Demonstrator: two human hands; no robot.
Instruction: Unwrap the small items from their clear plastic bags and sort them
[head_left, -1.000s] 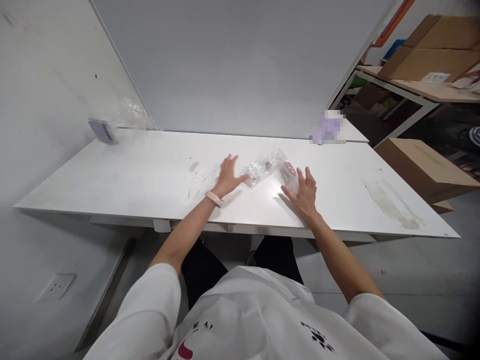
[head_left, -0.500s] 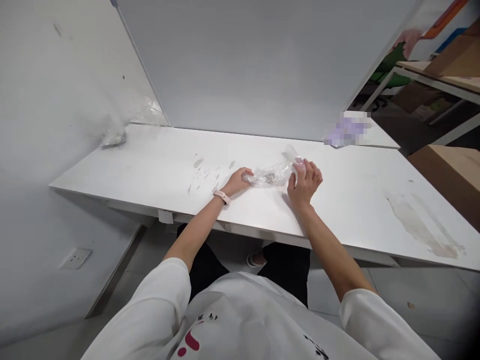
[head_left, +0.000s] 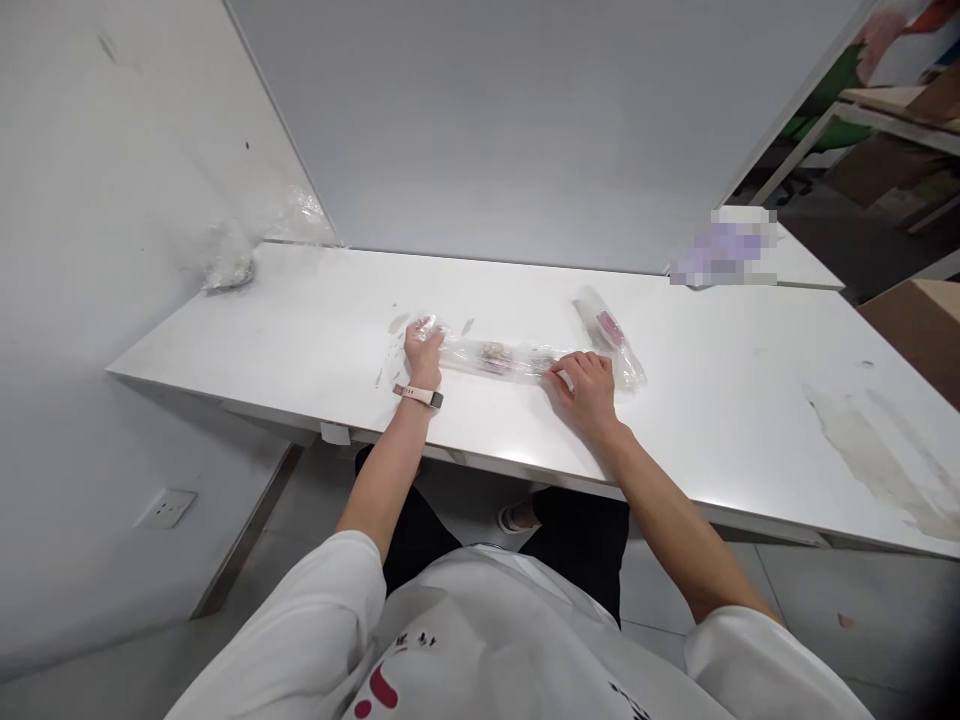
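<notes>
Clear plastic wrapper (head_left: 517, 360) stretched crosswise over middle of white table (head_left: 315, 310). Left hand (head_left: 424, 358) closed around its left end; right hand (head_left: 589, 392) pinching its near edge between thumb and fingers. Pink-patched plastic (head_left: 611, 332) just beyond right hand, farther back on table; cannot tell whether joined to wrapper. Crumpled plastic (head_left: 229, 268) at table's back left corner.
</notes>
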